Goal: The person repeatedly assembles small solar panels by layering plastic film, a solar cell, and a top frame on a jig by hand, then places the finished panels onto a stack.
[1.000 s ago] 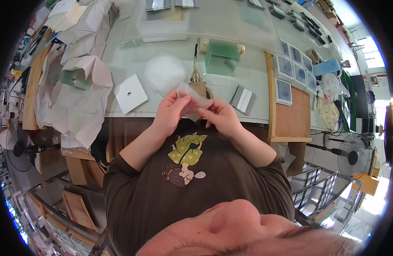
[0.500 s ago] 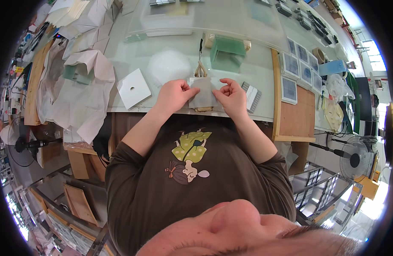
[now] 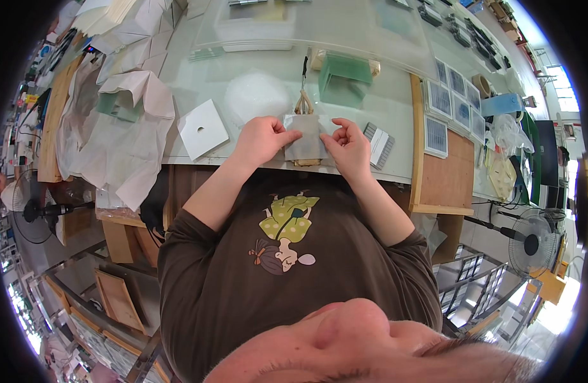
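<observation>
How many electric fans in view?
2. The left-hand fan is near the picture's left edge; the right-hand fan is near its right edge, slightly lower. Others may be hidden in the cluttered background.

along the middle of the table's (image 3: pixel 195 71) near edge we see a sheet (image 3: pixel 303 131) of cloudy grey; the table itself is pale grey-green. farther from that edge we find a glassy block (image 3: pixel 345 84) in sea green and a round pad (image 3: pixel 257 94) in frosted white. nearer the left edge, a square card (image 3: pixel 208 133) is plain white with one dark spot. right of the sheet, a flat piece (image 3: pixel 378 145) shows grey stripes beside a white band. toward the right edge we note panels (image 3: pixel 440 101), blue-grey inside white frames, and a reddish-brown board (image 3: pixel 448 169). the shirt (image 3: pixel 211 268) is dark brown, its printed figure in yellow-green with pale dots.
</observation>
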`<state>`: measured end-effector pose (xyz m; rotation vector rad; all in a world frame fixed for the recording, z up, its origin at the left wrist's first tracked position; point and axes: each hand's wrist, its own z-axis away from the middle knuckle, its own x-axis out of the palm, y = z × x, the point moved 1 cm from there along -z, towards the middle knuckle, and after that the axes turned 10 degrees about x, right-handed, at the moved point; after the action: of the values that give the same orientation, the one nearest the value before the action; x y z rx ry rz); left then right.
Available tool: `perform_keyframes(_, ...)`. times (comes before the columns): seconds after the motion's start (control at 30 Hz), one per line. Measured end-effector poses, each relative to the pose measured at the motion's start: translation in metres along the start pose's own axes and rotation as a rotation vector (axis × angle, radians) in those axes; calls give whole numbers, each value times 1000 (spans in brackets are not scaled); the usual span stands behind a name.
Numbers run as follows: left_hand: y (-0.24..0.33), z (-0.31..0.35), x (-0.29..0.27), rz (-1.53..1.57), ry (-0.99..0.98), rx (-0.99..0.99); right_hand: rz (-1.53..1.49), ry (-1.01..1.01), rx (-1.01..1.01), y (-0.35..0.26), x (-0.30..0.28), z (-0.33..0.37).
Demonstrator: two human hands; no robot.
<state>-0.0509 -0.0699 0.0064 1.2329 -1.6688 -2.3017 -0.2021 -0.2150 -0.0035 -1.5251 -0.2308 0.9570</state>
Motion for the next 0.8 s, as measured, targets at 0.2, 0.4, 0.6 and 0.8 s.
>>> perform_keyframes(0.2, -1, -2, 3, -13, -21, 10, 71, 25, -16, 0, -3, 1)
perform_keyframes(0.4, -9, 27, -3, -33, 243, 359, 518, 271, -321, 19, -57, -16)
perform_keyframes(0.6, -19, 47, -5, -174, 97, 837, 726, 80, -68, 43, -112, -21)
perform_keyframes(0.8, -23, 44, -1, -277, 101, 918, 726, 54, -59, 42, -113, -20)
